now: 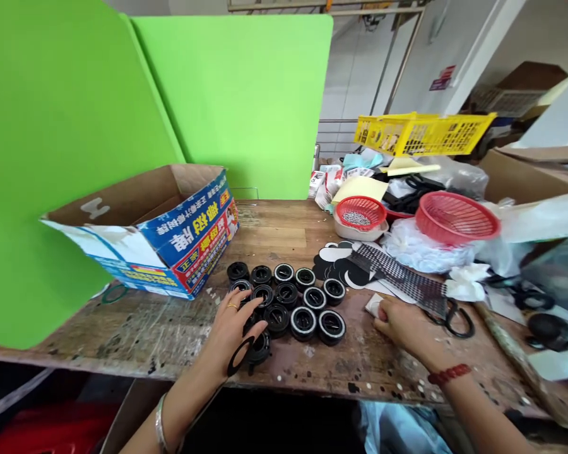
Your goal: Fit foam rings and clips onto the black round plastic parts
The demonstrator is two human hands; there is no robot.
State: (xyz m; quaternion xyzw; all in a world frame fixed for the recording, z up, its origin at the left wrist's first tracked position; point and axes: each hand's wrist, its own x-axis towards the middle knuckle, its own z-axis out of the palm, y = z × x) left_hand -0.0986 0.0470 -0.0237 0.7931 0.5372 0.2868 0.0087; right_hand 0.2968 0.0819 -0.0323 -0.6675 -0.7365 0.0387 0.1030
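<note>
My left hand (pixel 231 328) reaches palm down over the left side of a group of black round parts (pixel 277 320), fingers spread and touching or just above them. A thin black ring (pixel 239 357) shows beside the base of its thumb; how it is held there is hidden. Several parts on the right of the group carry a pale ring on top, such as the round part with a white ring (pixel 332 325). Farther right, the fingers of my right hand (pixel 400 325) are closed on a small white piece (pixel 373 306) at the tabletop.
A blue printed cardboard box (pixel 189 233) stands at the left before green panels (pixel 236 101). Behind my right hand lie black-and-white sheets (pixel 350 268), a perforated dark strip (pixel 402 277), scissors (pixel 457 320) and red baskets (pixel 457 217). A wooden stick (pixel 515 353) lies at the right.
</note>
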